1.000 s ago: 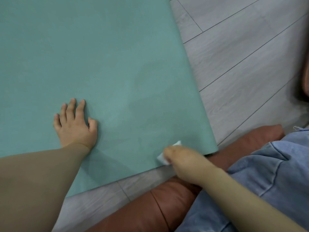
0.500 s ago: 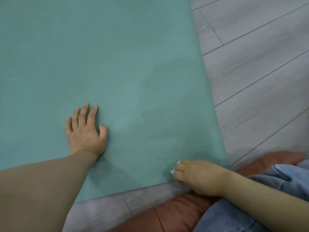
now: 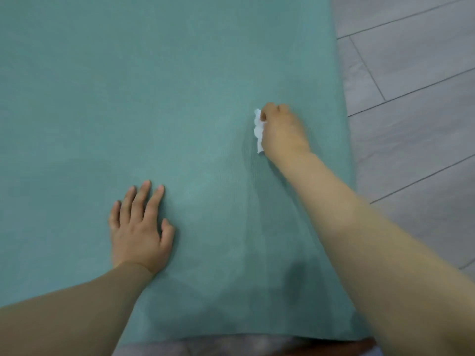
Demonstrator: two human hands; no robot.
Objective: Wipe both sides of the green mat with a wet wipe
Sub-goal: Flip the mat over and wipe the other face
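Two hands are on the green mat [image 3: 180,86], each doing a different job. Your left hand [image 3: 140,227] lies flat with its fingers spread and straight, holding nothing; placed palm-down near the mat's near edge, it likely pins the mat so it does not slide or ruck while you scrub. Your right hand [image 3: 281,129] is curled around the wet wipe [image 3: 258,129], bunched into a white wad that shows at the thumb side, and presses it onto the mat toward the right edge. Reaching that arm out lets you draw the wipe along in a long stroke. The mat itself lies spread on the grey plank floor [image 3: 416,98], filling most of the view, one face up. Darker, damp-looking patches show near you, so this face seems partly wiped; the underside looks yet to be done.
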